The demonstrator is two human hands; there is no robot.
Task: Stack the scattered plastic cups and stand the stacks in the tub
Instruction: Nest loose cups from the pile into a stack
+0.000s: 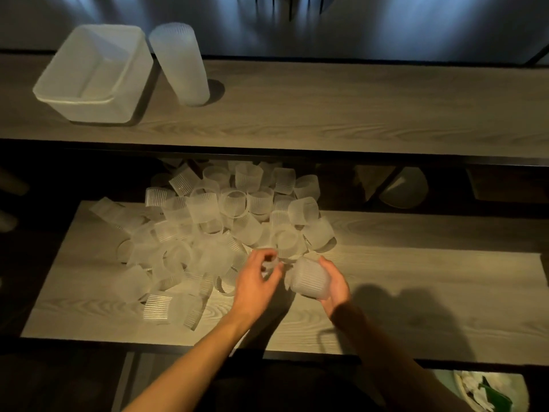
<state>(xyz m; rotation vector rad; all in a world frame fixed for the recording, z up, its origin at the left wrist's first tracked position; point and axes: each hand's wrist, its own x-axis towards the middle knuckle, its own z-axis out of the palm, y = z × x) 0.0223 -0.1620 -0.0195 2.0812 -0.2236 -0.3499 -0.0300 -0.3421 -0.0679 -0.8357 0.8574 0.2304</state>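
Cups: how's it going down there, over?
Left hand pinches loose cup; right hand holds ribbed cup. Tall stack stands beside tub, not inside. Pile scattered; nothing blocking.

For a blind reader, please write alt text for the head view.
The right hand holds a ribbed cup and the left hand pinches a second cup at the edge of a heap of cups on a wooden table. Behind, a tall stack stands beside the tub.

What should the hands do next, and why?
Probably nest the loose cup the left hand pinches into the held cup in the right hand: they sit side by side, and the pile lies unstacked.
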